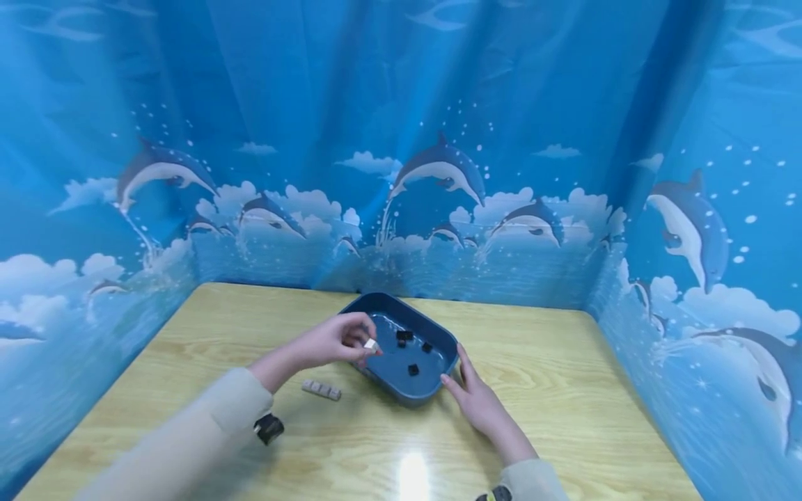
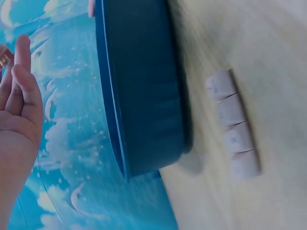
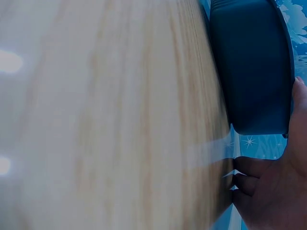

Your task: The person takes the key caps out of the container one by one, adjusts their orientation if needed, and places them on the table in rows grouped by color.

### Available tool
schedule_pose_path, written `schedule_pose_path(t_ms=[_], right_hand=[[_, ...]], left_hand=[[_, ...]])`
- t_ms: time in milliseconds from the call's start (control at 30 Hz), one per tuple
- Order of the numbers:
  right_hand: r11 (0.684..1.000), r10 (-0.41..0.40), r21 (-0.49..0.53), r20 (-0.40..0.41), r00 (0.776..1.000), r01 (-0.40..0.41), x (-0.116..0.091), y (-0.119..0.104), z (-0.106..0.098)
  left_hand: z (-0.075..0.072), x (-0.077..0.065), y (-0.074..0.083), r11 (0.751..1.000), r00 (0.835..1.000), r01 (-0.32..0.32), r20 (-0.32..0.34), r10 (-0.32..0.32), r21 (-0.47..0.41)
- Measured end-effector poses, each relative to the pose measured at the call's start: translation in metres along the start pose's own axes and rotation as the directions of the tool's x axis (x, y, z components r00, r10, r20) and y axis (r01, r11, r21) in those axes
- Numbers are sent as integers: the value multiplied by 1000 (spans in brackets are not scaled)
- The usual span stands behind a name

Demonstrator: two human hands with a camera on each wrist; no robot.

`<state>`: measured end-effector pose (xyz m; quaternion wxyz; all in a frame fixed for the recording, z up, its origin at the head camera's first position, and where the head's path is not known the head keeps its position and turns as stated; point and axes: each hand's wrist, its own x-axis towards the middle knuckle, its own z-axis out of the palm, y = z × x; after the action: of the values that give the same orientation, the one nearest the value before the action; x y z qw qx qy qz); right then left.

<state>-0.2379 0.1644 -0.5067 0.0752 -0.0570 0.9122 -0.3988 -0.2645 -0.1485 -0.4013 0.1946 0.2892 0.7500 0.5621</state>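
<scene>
My left hand (image 1: 351,341) pinches a small white keycap (image 1: 372,345) between thumb and fingers, over the near left side of a dark blue plastic bin (image 1: 376,299). Inside the bin lie several small black keycaps (image 1: 413,369). My right hand (image 1: 479,403) touches the bin's right end, thumb at the rim and fingers stretched along it. The right wrist view shows its lower fingertips down by the table edge. A short row of pale keycaps (image 1: 321,390) lies on the table below the left forearm; the left wrist view shows the row end to end.
A light wood-grain table (image 1: 551,390) carries the bin near its back edge. Blue curtains (image 1: 301,104) printed with dolphins hang behind and on both sides. Dark wrist cameras (image 1: 269,428) sit on the sleeves.
</scene>
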Motion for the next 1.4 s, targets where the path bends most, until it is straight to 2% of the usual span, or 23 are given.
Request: schedule_pose_path(t_ms=[133,200,400,467,567,667,800,933,1100,1233,1300,1400], right_hand=[[1000,-2,11,9,1000,2,-1,0,2],[1000,1,8,10,1000,-1,-2,0,3],[1000,-8,-6,1,1000,8,-3,-1,-1],[1000,-6,-5,1,1000,6,-3,-1,-2],[1000,-7,-3,4,1000,7,-3,-1,-4],[1000,-9,-3,4,1000,9,-2,-1,-5],[1000,-9,-6,0,1000,9,-1,0,-6],[1000,-4,-4,3,1000,4,-2,-1,-6],[1000,-7,-3,5,1000,7,-1,-1,-5],[1000,-11,-8,8,1000,11,-1,-1,-4],[1000,-12,-9,9,1000,12,-1,-2,-3],[1000,-13,-9,12,1000,13,-1,-1,-3]], left_hand=[[0,-26,-10,999,993,-30,-111,25,-36],[-1,-37,-16,999,985,-18,-170,13,-28],[-7,-66,-33,997,938,79,-341,-68,18],[-8,-74,-38,995,924,99,-372,-84,21],[-9,-83,-46,995,915,100,-392,-96,-12],[-8,-89,-53,996,911,81,-401,-94,-49],[-7,-94,-58,994,894,89,-437,-104,-55],[-6,-98,-60,988,857,134,-492,-153,-73],[-5,-100,-62,976,799,194,-562,-214,-96],[-5,-102,-63,970,754,224,-613,-236,-98],[-5,-104,-64,969,743,230,-626,-237,-94],[-8,-106,-64,970,743,218,-626,-237,-108]])
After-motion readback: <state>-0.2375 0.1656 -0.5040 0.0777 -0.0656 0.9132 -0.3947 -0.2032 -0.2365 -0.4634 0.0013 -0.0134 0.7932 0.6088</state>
